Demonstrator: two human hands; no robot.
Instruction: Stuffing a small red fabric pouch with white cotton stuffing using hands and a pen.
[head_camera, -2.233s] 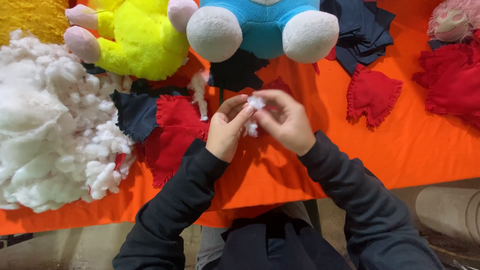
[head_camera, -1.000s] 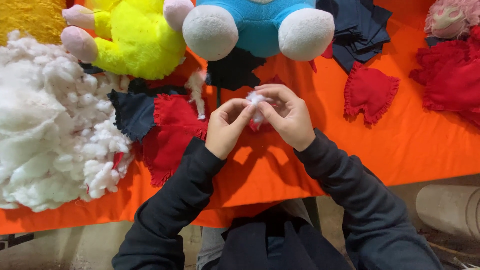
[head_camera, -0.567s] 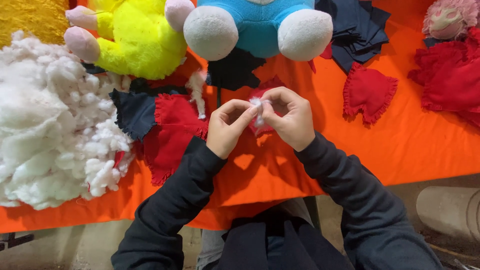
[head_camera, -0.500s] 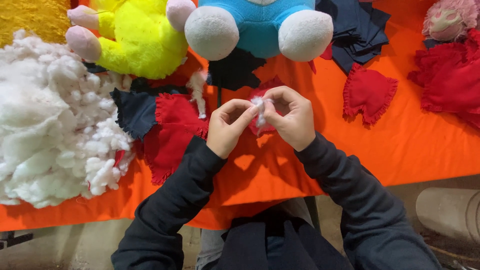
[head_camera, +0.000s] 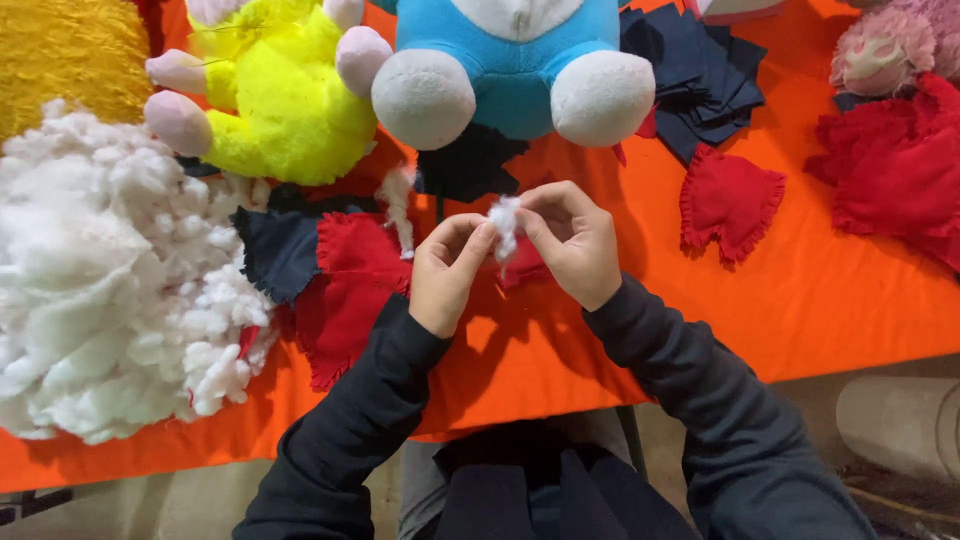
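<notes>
Head view: both hands' fingers still pinch white stuffing tuft (head_camera: 503, 222), unmoved.

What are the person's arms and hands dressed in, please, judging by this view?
Both arms wear long black sleeves of a soft, matte fabric, plain and unmarked, ending at the wrists. The left hand and right hand are bare: no gloves, and no rings, watch or bracelets are visible. The left sleeve and right sleeve crease loosely at the elbows.

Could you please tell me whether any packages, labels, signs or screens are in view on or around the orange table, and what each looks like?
None can be seen: the orange table holds only soft toys, fabric pieces and white stuffing.
</notes>
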